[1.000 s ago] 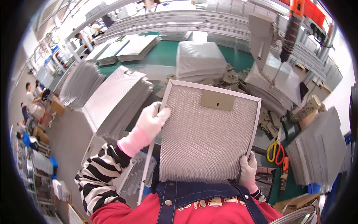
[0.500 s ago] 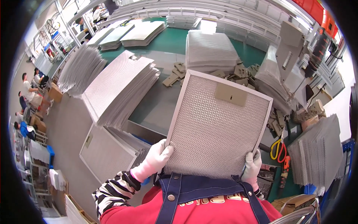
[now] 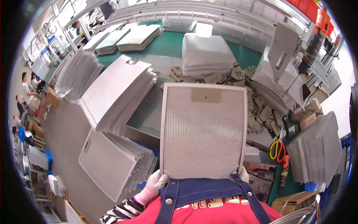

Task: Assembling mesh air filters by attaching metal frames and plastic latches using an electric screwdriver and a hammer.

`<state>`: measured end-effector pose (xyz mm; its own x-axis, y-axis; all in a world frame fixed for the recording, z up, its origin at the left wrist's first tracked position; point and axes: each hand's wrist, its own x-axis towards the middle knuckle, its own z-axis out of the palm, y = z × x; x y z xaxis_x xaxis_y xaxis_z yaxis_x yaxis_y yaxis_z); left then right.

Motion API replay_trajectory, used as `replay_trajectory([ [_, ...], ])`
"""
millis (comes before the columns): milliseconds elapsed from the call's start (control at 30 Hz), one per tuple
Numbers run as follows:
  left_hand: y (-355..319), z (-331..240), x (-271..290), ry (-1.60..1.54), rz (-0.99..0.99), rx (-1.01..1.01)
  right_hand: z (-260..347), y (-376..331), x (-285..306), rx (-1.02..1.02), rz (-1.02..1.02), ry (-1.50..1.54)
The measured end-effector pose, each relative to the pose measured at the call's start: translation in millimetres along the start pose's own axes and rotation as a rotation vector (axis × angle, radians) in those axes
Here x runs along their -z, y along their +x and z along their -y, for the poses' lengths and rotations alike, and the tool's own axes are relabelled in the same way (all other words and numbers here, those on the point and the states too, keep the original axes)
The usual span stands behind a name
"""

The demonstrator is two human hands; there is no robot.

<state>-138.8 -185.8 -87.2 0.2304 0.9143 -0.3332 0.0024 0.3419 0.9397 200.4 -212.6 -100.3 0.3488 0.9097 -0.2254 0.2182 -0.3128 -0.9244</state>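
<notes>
A framed metal mesh filter panel (image 3: 204, 130) stands tilted in front of my body, its lower edge close to my apron (image 3: 207, 194). A beige plate (image 3: 206, 95) with a small slot sits at its top edge. My left hand (image 3: 156, 183), in a white glove, is closed on the panel's lower left corner. At the lower right corner is my gloved right hand (image 3: 244, 174), mostly hidden behind the panel and apron; the visible part is against the frame.
Beyond the panel lie loose beige plates (image 3: 261, 112). Mesh stacks stand at left (image 3: 115, 93), back (image 3: 207, 56) and right (image 3: 317, 145). Framed panels (image 3: 108, 164) lean lower left. Scissors (image 3: 277, 149) and an orange-handled tool (image 3: 284, 171) lie right; a power screwdriver (image 3: 313, 41) hangs above.
The panel has turned from a slant to nearly straight and come lower, closer to my body. My left hand has moved down with it, and my right hand has become mostly hidden.
</notes>
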Motion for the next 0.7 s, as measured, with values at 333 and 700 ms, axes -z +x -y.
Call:
replay_trajectory([
  [333,128,-139,-8,0.016,-0.551,-0.518,137,85,-54,0.47,-0.192,0.674],
  [700,166,-163,-59,-0.692,-0.439,-0.727,213,118,1,0.858,-0.466,0.092],
])
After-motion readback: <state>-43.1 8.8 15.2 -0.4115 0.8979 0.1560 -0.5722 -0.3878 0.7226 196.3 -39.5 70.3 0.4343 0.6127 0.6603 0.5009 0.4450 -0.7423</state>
